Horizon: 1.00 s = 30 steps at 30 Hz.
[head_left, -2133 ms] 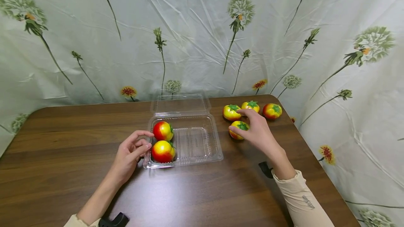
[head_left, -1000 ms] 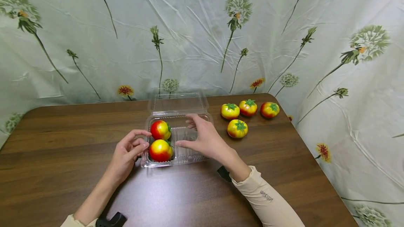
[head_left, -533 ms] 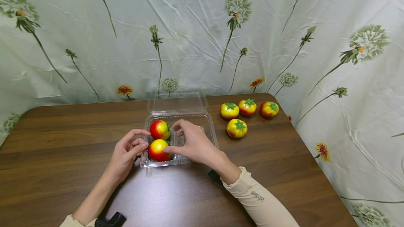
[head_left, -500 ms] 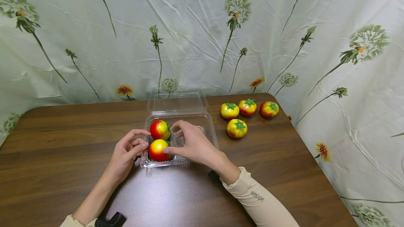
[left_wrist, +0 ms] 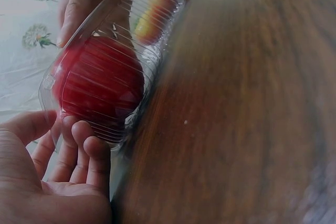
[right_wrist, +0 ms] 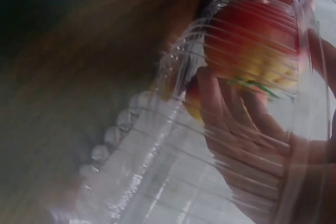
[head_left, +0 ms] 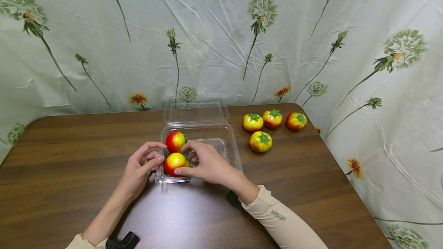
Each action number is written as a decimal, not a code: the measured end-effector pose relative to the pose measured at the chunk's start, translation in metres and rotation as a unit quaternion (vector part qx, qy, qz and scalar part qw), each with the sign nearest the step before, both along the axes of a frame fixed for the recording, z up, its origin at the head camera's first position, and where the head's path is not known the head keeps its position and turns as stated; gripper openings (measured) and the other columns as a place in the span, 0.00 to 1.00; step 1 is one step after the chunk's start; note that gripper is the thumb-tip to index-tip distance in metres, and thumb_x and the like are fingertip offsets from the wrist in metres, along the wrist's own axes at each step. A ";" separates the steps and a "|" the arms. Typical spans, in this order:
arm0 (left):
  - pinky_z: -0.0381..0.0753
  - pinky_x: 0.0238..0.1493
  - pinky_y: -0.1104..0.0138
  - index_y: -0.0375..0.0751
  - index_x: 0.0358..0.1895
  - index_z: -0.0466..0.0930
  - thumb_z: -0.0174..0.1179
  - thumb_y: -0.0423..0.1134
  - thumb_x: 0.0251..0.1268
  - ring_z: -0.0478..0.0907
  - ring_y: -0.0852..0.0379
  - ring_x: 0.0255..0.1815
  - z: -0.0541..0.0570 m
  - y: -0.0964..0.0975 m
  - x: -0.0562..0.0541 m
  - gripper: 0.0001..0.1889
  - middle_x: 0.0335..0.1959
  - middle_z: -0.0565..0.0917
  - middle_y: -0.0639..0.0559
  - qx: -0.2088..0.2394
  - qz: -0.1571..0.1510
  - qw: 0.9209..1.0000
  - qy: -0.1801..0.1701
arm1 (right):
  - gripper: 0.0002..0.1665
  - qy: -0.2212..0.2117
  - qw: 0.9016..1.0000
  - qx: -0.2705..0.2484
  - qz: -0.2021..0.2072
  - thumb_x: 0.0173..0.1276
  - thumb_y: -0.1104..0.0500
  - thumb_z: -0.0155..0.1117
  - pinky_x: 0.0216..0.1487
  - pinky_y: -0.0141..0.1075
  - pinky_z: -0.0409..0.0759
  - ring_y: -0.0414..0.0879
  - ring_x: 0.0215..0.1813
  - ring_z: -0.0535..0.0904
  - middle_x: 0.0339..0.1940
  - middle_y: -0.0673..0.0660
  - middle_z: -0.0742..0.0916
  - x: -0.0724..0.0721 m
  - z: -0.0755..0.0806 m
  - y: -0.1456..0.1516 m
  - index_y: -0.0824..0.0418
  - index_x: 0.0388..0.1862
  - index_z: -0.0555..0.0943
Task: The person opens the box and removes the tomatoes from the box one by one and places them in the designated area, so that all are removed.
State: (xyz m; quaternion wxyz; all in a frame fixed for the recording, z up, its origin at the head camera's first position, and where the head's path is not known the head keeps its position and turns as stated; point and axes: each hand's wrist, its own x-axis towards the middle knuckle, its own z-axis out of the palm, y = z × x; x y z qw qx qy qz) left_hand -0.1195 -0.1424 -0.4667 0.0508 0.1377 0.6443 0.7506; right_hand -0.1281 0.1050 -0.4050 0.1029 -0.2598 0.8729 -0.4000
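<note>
A clear plastic clamshell container (head_left: pixel 221 145) stands on the table with its lid (head_left: pixel 197 112) raised at the back. Two glossy red-and-yellow toy tomatoes with green stems lie along its left side: a far one (head_left: pixel 174 141) and a near one (head_left: pixel 174 163). My left hand (head_left: pixel 140 168) holds the container's left edge; in the left wrist view its fingers (left_wrist: pixel 86 145) lie against the wall by the rim. My right hand (head_left: pixel 209 164) reaches into the container and grips the near tomato, thumb on the near side, fingers by its stem. These fingers show through plastic in the right wrist view.
Several more toy tomatoes (head_left: pixel 261 141) sit on the brown wooden table (head_left: pixel 86 149) to the right of the container, near the table's back right corner. A flower-patterned curtain (head_left: pixel 214 49) hangs behind and to the right of the table.
My right hand has come left from the tomatoes on the right, over the container, and closed round the near tomato inside. The left hand has kept its place at the container's edge.
</note>
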 end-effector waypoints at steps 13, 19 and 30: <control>0.79 0.29 0.73 0.28 0.62 0.72 0.55 0.25 0.77 0.74 0.56 0.27 0.001 0.001 -0.001 0.14 0.31 0.85 0.54 0.001 0.004 1.000 0.006 | 0.29 -0.011 1.000 0.001 0.008 0.65 0.43 0.78 0.51 0.30 0.86 0.37 0.46 0.88 0.51 0.51 0.89 -0.001 -0.003 0.001 0.53 0.59 0.79; 0.77 0.26 0.71 0.26 0.61 0.72 0.54 0.23 0.77 0.73 0.56 0.25 0.000 0.001 0.000 0.14 0.30 0.84 0.54 0.020 -0.003 1.000 0.018 | 0.29 0.000 1.000 0.001 0.006 0.64 0.42 0.79 0.52 0.33 0.86 0.38 0.44 0.86 0.48 0.49 0.89 -0.002 0.002 0.006 0.52 0.57 0.80; 0.75 0.23 0.69 0.26 0.61 0.72 0.55 0.22 0.76 0.72 0.56 0.25 -0.001 0.001 0.000 0.14 0.30 0.84 0.52 0.026 -0.005 0.999 0.018 | 0.31 0.008 1.000 -0.008 0.013 0.62 0.43 0.80 0.50 0.33 0.87 0.38 0.48 0.84 0.49 0.46 0.89 -0.003 0.024 0.020 0.52 0.60 0.81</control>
